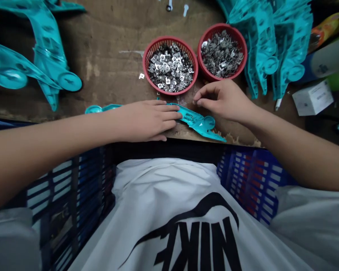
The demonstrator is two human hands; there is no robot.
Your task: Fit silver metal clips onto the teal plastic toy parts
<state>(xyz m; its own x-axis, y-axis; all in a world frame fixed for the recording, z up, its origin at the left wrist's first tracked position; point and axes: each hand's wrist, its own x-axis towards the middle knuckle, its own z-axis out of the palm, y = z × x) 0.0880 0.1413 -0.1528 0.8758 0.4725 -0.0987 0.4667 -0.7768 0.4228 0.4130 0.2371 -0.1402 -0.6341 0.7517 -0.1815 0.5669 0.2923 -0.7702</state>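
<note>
My left hand (145, 120) lies flat, fingers together, pressing on a long teal plastic part (199, 122) that rests along the near edge of the wooden bench (107, 56). My right hand (223, 99) hovers just above the part's right end, its thumb and fingers pinched together; what they hold is too small to make out. Right behind my hands stand two red baskets, the left basket (170, 66) and the right basket (222, 52), both full of small metal clips.
Stacks of teal plastic parts lie at the left (45, 64) and back right (274, 49). A white box (313, 98) and bottles sit at the far right. Blue crates (251, 180) stand below the bench on both sides of my lap.
</note>
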